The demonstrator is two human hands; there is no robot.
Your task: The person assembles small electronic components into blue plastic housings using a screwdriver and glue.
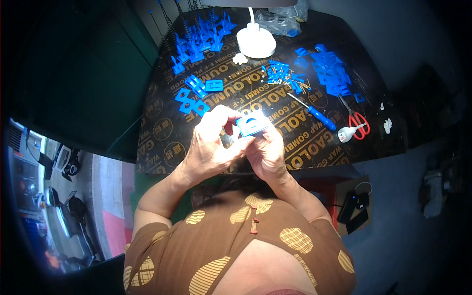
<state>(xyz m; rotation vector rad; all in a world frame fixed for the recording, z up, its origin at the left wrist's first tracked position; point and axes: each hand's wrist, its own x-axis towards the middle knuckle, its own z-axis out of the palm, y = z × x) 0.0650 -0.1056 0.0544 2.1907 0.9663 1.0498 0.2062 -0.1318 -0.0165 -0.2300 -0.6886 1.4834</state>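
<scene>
Between both hands, above the table's near edge, is a small blue plastic block (251,125) with a round opening, glaring white under the lamp. My left hand (210,142) pinches its left side with thumb and forefinger. From the right and below, my right hand (268,151) grips the same block; some of its fingers are hidden. Beyond my left hand lie several similar blue blocks (214,85), some with round holes. A screwdriver (319,117) with a blue handle lies to the right of my right hand.
A white lamp (255,42) stands at the back of the dark printed table (167,123). Blue assemblies with black springs (196,46) crowd the far left. Small blue parts and screws (280,73), blue pieces (332,73), red-handled scissors (359,124) and a white bottle (345,134) lie right.
</scene>
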